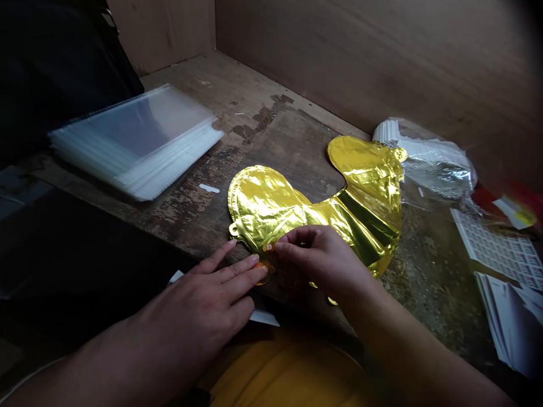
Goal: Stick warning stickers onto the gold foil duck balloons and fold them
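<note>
A flat, uninflated gold foil balloon [263, 195] with a wavy, curved outline lies near the front edge of the table. My left hand [220, 288] rests palm down over that edge, fingers stretched out and touching the balloon's lower left part, close to a small tab [234, 228] with a hole. The thumb and forefinger of my right hand [324, 254] pinch the balloon's lower border. Right at those fingertips shows a small round orange spot with a pale centre [268, 247]; I cannot tell whether it is a sticker or part of the foil.
A stack of clear plastic sleeves [144, 141] lies at the left. Behind the balloon to the right is a clear bag of white items [436, 164]. Printed label sheets [500, 246] and white papers [509, 316] lie at the right. A small white strip [209, 188] lies on the worn table [292, 135].
</note>
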A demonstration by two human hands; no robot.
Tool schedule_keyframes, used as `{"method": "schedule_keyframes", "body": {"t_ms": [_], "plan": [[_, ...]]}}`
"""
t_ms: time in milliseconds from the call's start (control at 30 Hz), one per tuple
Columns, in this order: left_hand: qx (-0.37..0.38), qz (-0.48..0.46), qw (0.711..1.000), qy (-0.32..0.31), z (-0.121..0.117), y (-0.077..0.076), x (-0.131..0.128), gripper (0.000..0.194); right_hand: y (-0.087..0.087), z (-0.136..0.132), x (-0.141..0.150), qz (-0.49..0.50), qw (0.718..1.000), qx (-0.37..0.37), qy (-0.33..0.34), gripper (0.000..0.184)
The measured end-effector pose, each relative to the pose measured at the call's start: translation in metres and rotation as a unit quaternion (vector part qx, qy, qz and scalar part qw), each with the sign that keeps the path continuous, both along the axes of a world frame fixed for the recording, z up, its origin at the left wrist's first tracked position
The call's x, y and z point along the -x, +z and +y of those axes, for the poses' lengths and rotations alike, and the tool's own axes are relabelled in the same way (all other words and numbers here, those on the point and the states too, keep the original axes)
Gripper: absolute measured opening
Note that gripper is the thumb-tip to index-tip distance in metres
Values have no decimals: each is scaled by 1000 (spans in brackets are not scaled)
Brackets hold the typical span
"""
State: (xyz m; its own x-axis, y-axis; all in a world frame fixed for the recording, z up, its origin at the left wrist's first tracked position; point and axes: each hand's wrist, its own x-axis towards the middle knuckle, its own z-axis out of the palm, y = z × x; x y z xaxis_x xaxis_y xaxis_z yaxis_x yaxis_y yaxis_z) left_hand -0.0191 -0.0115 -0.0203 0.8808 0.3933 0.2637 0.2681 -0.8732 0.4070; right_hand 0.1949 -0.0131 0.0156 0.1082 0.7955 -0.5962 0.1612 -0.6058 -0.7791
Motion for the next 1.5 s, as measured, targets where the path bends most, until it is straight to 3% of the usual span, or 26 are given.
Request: {"method": "schedule_keyframes", "body": {"t_ms": [233,667,967,1133,1233,1367,1433,1500], "plan": [[8,-15,1000,3,-1,-7,-1,9,1,-1,3,16,1000,-2,4,17],[-5,-33,999,0,0,-10,-2,11,-2,1,2,-47,998,-2,47,15],[-14,-3,1000,-4,3,3,-5,13,-6,1,5,-125,989,-28,70,16],[-10,-16,1000,-1,4,2,-5,14,-10,-3,9,-184,978,-52,85,18],[-18,-23,1000,-3,4,0,-6,15,-11,-4,9,-260,956,-83,104,18],[-17,-19,1000,0,4,-3,-7,16,-12,-1,2,-391,904,-126,114,35],[-5,-17,1000,5,4,-4,-8,14,-14,-2,-1,-462,870,-139,104,26],[13,-18,1000,5,4,-5,-7,11,-14,-8,-3,-516,825,-215,80,13]]}}
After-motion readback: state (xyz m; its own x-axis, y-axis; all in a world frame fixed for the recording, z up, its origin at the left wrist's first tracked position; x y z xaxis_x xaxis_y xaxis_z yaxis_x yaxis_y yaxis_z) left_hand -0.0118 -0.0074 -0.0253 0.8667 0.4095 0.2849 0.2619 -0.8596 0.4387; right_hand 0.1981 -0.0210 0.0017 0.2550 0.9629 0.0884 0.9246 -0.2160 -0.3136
